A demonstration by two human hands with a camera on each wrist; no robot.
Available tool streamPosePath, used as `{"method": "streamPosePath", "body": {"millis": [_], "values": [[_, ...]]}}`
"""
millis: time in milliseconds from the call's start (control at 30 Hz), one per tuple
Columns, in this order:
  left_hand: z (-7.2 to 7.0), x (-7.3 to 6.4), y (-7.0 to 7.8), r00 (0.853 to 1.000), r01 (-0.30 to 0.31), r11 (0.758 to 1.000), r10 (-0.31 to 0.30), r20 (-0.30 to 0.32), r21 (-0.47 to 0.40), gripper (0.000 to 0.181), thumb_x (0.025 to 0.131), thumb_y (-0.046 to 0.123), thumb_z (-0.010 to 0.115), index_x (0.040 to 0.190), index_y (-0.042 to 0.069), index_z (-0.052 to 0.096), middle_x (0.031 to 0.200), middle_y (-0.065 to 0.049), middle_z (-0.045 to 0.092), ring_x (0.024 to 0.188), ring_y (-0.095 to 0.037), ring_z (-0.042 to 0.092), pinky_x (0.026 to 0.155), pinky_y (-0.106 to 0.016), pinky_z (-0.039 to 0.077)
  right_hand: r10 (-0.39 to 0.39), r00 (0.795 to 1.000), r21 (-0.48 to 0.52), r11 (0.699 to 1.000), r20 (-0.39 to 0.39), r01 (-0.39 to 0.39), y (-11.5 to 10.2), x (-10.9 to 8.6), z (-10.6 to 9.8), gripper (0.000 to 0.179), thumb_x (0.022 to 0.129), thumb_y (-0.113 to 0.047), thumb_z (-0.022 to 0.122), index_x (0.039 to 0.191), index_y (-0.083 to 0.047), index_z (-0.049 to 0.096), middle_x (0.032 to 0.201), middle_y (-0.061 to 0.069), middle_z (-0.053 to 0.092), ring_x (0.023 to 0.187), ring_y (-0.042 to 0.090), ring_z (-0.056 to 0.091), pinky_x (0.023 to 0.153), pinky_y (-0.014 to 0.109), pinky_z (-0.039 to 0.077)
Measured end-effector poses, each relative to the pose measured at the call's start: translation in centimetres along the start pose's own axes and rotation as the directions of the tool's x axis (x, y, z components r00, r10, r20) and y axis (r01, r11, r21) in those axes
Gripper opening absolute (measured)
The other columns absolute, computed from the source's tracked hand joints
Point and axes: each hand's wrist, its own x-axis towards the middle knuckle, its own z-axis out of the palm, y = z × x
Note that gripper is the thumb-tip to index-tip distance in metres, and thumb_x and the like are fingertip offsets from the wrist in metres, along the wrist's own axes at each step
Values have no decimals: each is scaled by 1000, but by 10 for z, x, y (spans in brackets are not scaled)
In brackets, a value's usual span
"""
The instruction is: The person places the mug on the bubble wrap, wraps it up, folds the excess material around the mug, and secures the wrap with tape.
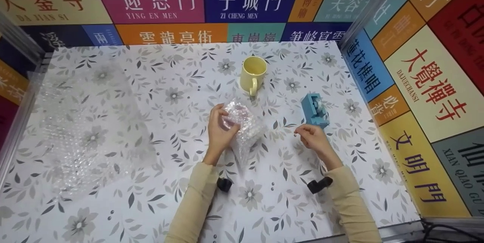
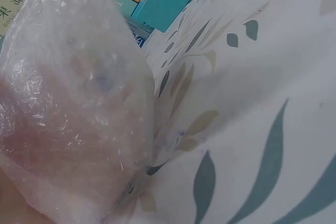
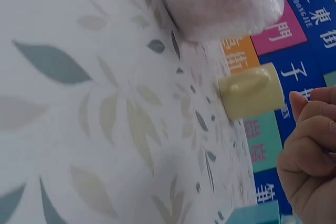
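My left hand (image 1: 222,127) holds a bubble-wrapped bundle (image 1: 247,124) above the middle of the table, with the thumb on the near side and the fingers behind. Something pinkish shows through the wrap, its shape blurred by the plastic. In the left wrist view the bundle (image 2: 79,103) fills the left side. My right hand (image 1: 313,139) is just in front of a blue tape dispenser (image 1: 314,109), fingers curled and the thumb close to the index fingertip. I cannot tell whether a thin piece of tape lies between them.
A yellow mug (image 1: 252,73) stands upright beyond the bundle, its handle towards me. A large flat sheet of bubble wrap (image 1: 87,133) covers the left part of the flower-patterned table (image 1: 181,205). Panels with lettering (image 1: 159,1) wall in the back and right side.
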Motion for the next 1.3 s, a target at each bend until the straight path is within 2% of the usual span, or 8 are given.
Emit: {"method": "streamPosePath", "body": {"millis": [167,300,367,467,600,767,1033,1300], "values": [[-4,0,19,1000,-24,999,23,-15,-38,35,58,-6,66,86,-10,46,118,-31,46,114,-44,41,105,-48,24,8,983,-82,996,-185,-23,6,0,-31,31,92,-16,52,98,14,57,49,-5,39,41,4,32,38,18,28],[-8,-1,37,999,-28,998,27,-17,-50,33,59,-5,64,85,-11,44,116,-34,45,112,-46,42,104,-48,25,12,938,-232,968,-348,-98,7,5,-52,33,92,-19,51,105,10,59,67,4,53,53,5,43,46,19,41],[-7,-2,33,999,-33,998,32,-16,-48,34,59,-4,65,86,-9,45,116,-33,46,112,-44,42,104,-47,25,11,913,-322,934,-408,-155,6,9,-60,34,92,-21,50,108,8,60,82,12,58,62,8,48,53,20,44],[-7,-3,33,999,-34,999,34,-9,-42,33,60,-4,65,86,-9,45,117,-33,45,113,-44,41,104,-48,25,34,899,-404,886,-436,-230,5,17,-68,37,93,-21,47,114,6,58,105,23,57,82,22,55,69,31,48],[-8,-3,40,999,-34,999,34,-7,-39,33,59,-7,64,85,-10,45,116,-32,45,112,-45,41,103,-49,25,78,900,-446,848,-429,-286,3,25,-69,37,92,-21,47,112,8,59,110,25,58,92,32,55,76,40,47],[-6,-2,41,999,-36,998,36,-8,-51,34,58,-8,64,86,-10,44,114,-32,46,111,-45,42,103,-47,27,80,883,-479,816,-463,-325,1,30,-64,31,88,-19,53,97,8,64,87,18,62,65,19,53,55,27,45],[-7,0,38,999,-39,997,39,-7,-73,33,58,-10,64,85,-13,45,114,-36,45,111,-46,42,104,-46,26,90,826,-361,869,-556,-338,5,34,-56,28,86,-18,55,100,4,65,90,14,61,68,14,50,55,23,43],[0,0,2,999,-35,998,35,-4,-44,36,58,-3,69,88,-6,48,119,-28,47,114,-40,43,104,-46,25,172,785,-135,941,-595,-309,11,34,-53,21,86,-17,57,92,0,66,72,3,55,59,14,51,58,33,47]]}}
